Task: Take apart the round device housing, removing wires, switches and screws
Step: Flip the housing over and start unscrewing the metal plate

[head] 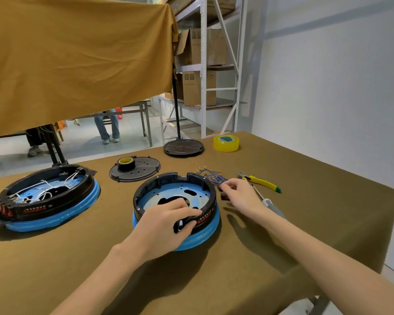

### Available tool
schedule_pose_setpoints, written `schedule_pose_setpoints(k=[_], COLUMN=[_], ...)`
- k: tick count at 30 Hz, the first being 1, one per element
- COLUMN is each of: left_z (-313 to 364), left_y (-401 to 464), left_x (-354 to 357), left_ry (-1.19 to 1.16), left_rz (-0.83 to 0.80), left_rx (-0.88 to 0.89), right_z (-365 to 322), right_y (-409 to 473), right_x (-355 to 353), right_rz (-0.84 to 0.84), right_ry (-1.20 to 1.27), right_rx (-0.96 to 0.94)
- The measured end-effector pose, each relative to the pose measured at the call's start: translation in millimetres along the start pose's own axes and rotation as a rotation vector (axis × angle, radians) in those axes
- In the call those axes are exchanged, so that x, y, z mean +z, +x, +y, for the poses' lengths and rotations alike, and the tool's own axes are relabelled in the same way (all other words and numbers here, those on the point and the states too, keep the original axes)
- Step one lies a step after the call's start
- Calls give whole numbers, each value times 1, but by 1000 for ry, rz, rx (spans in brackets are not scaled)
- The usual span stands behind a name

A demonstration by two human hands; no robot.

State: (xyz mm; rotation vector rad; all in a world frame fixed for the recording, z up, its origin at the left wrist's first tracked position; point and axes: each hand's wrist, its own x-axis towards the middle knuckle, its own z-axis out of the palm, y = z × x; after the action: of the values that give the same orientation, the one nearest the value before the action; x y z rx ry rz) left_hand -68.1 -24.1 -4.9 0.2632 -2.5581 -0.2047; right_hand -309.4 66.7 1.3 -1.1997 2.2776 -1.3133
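A round housing [168, 187] with a black ring and a blue base sits at the table's centre, its inside bare of wires. My left hand [168, 221] grips its near rim by the label strip. Just right of the housing, my right hand [239, 194] pinches a small dark switch [221, 187]. A tangle of blue wires [212, 176] with metal terminals lies behind that hand. A second housing [46, 198], still full of white wires and red switches, stands at the left.
A black lid [143, 172] with a tape roll [126, 163] on it lies behind the centre housing. Yellow-handled cutters [259, 181] and a screwdriver [267, 202] lie at the right. A yellow tape roll [226, 143] and a stand base [183, 147] sit at the far edge.
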Motion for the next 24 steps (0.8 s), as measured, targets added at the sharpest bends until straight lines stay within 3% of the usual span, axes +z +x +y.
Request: schedule_pose_setpoints(k=[2, 9, 12, 19, 22, 24], left_z=[2, 15, 15, 15, 15, 14], left_y=[5, 15, 14, 14, 14, 13], left_x=[4, 17, 18, 19, 20, 21], left_ry=[0, 16, 25, 41, 51, 36], left_rz=[2, 63, 75, 95, 90, 87], left_rx=[-26, -72, -70, -60, -70, -74], right_z=[15, 39, 43, 49, 42, 32], right_y=[3, 8, 6, -21, -36, -44], right_x=[-11, -37, -52, -64, -67, -69], right_rz=[109, 251, 87, 2, 34, 124], right_ry=[-244, -862, -893, -1035, -1077, -934], right_rx=[-19, 87, 245, 227, 170, 134])
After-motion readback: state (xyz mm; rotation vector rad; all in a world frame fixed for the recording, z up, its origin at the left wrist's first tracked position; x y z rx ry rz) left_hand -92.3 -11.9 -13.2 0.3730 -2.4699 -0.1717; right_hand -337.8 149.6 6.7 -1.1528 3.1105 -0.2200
